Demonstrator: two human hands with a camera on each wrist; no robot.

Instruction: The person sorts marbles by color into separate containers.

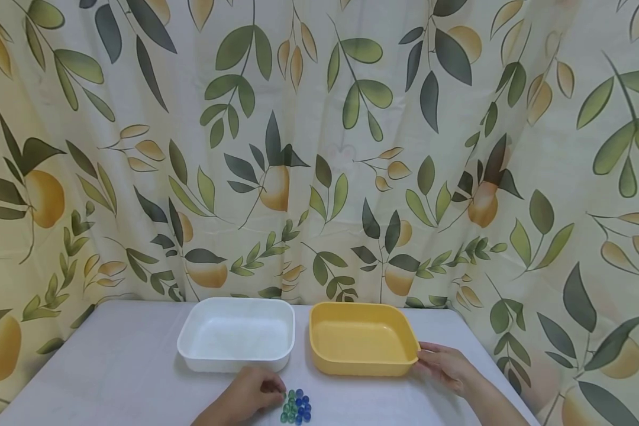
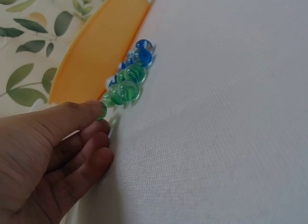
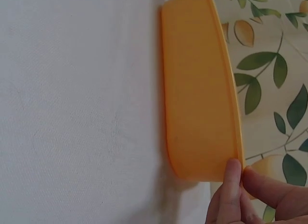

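My left hand (image 1: 249, 393) is at the left edge of a cluster of glass marbles on the table. Between its thumb and fingers it pinches a green marble (image 2: 102, 110), partly hidden by the fingertips. The other green marbles (image 1: 288, 408) lie on the left of the cluster, with the blue marbles (image 1: 303, 409) on the right. At the right end of a yellow plastic tub (image 1: 362, 368), my right hand (image 1: 449, 368) pinches the rim, with fingers against the outer wall (image 3: 202, 99). The tub's inside shows no contents.
A white tub (image 1: 234, 364) stands left of the yellow one, just beyond my left hand, with a narrow gap between the tubs. Both sit near the back of a white-covered table (image 1: 122, 355). Behind hangs a leaf-and-fruit patterned curtain (image 1: 319, 148).
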